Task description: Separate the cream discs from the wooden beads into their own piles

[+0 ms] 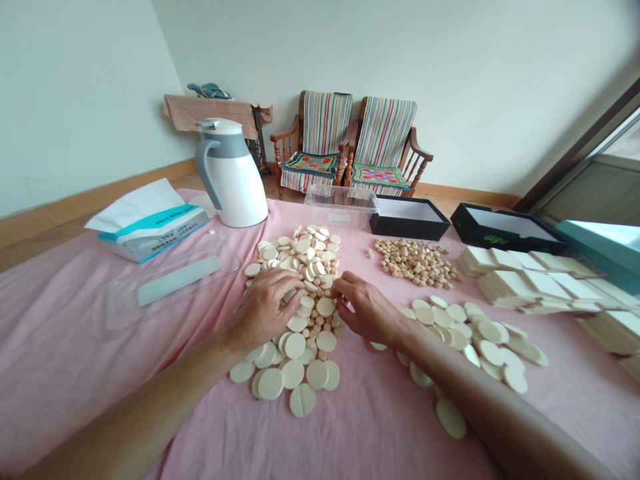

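Left hand and right hand reached forward, fingers half-curled on round discs; any grip could not be determined.

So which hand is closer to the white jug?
Left. The left hand is in front of the jug, slightly to its right; the right hand is farther off to the right.

1. Pink cloth spreads beneath the left hand and right hand.
2. Pale discs heap directly under both hands.
3. Small round pellets lie ahead of the right hand.
4. A white thermal jug stands ahead of the left hand.
5. Stacked pale rectangular slabs lie right of the right hand.
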`<state>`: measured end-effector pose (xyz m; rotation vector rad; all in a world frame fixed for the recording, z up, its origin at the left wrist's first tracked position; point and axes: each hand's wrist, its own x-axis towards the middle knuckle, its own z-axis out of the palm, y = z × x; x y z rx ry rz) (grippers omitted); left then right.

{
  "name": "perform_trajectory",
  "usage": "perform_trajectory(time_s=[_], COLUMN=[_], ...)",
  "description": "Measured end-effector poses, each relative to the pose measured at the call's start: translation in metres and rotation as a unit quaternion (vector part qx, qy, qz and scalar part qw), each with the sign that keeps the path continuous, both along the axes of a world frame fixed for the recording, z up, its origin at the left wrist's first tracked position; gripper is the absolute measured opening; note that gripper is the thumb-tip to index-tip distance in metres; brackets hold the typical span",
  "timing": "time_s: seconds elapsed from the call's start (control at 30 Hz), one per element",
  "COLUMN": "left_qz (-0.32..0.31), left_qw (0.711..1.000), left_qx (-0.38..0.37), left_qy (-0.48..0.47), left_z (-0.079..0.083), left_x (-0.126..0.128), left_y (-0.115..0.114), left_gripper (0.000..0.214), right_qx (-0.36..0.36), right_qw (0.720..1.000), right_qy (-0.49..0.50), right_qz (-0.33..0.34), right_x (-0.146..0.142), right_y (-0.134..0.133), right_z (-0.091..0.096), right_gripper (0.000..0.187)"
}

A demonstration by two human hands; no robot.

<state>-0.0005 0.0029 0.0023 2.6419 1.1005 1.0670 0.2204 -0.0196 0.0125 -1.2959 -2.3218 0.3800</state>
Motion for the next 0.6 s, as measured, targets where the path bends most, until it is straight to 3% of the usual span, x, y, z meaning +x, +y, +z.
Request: perform_trajectory(time_s=[0.17,0.3,0.37,0.43,0.53,0.6], left_qz=[-0.005,-0.004,-0.005,-0.006,-0.005,-0.003], left_qw=[1.000,1.000,1.000,1.000,1.000,1.000], left_qx=[0.001,0.004,0.005,0.004,0.001,0.000], left_qy=[-0.003,-0.004,-0.003,-0.001,0.000,0.001], left_z=[0.000,0.000,0.000,0.001,0.001,0.002], left_x=[0.000,0.000,0.000,0.000,0.000,0.000], left_y=[0.000,0.000,0.000,0.000,-0.001,-0.001], left_gripper=[0.013,0.012,0.012,0.013,0.013,0.013], right_qx=[0.049,0.098,0.125,0.125,0.065,0.031], right_qw=[0.992,0.952,0.942,0.959,0.992,0.999], right_qy=[-0.045,-0.094,-0.082,-0.046,0.013,0.032], right_qz=[-0.110,-0.275,-0.300,-0.252,-0.103,-0.026], right_x=[0.045,0.083,0.087,0.080,0.055,0.036], right_y=[0.022,0.036,0.037,0.035,0.028,0.021], right_z=[0.005,0.011,0.012,0.012,0.008,0.003], right_gripper=[0.021,0.019,0.022,0.022,0.020,0.023])
